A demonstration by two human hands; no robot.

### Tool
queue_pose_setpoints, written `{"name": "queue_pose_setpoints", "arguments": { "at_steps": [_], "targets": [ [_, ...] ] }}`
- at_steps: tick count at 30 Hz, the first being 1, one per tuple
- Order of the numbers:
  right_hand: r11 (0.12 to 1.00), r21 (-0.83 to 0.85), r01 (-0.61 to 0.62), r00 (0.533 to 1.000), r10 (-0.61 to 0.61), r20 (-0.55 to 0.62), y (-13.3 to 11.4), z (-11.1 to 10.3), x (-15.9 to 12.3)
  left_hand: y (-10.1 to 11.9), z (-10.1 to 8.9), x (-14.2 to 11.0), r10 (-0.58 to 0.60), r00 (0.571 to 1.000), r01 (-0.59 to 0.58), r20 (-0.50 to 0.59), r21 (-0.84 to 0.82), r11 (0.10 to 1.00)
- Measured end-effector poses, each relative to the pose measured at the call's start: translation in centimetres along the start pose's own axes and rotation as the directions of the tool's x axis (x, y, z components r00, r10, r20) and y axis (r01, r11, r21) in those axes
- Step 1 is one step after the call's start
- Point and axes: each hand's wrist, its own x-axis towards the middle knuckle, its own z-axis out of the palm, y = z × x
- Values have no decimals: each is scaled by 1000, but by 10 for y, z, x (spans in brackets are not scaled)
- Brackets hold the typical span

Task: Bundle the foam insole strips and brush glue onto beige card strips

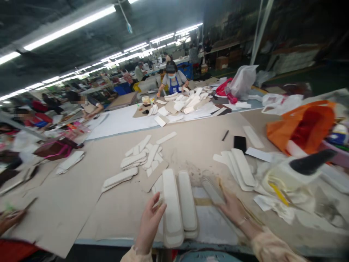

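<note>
White strips [172,203] lie in overlapping stacks between the hands, reaching the near edge of the tabletop [109,242]; a careless nudge could slide some off. The left hand [150,217] is half-curled beside them, its grip parted and empty. The right hand [233,210] reaches forward at a grey strip [213,191]; blur hides whether its grip is closed.

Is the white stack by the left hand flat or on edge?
Lying flat: the white stack beside the left hand shows its broad face upward, with a lower piece's edge peeking out at the near end.
</note>
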Motion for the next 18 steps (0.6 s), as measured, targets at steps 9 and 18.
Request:
{"name": "queue_pose_setpoints", "arguments": {
  "at_steps": [9,18],
  "targets": [
    [918,396,-34,971,123,-203,30,8,-40,-26,-8,4,-6,998,4,-61,-30,1000],
    [792,598,-125,976,208,-72,-22,-8,-21,-38,-2,15,-33,999,29,-35,-93,995]
  ]
}}
